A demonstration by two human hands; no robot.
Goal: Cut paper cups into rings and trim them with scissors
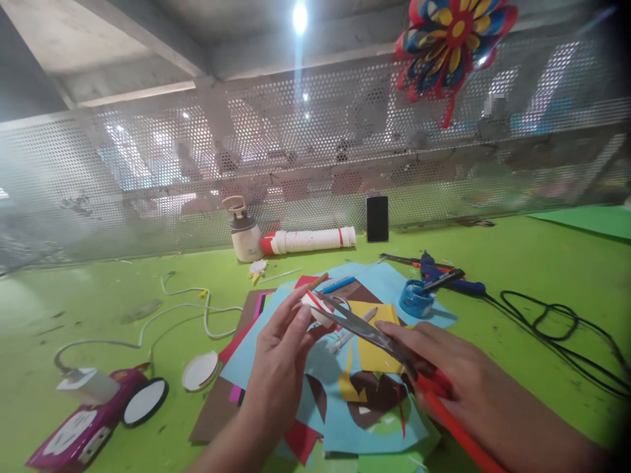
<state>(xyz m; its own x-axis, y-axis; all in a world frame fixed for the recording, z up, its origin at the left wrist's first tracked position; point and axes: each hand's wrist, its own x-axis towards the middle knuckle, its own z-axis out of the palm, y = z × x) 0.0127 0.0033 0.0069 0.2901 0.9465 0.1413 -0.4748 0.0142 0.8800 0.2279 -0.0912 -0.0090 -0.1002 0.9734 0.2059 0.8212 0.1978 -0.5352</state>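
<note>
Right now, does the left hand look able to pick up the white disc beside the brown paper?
Probably not without letting go first: the left hand holds a red-and-white piece, though the way to the white disc looks free.

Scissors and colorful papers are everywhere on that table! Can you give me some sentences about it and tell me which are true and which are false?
1. The right hand holds the scissors. True.
2. The scissors have blue handles. False: the handles are red.
3. The left hand is empty. False: it holds a small white piece with a red stripe.
4. A white tube lies beside a bottle. True.
5. The table is purple. False: it is green.
6. A colorful flower hangs up high. True.
</note>
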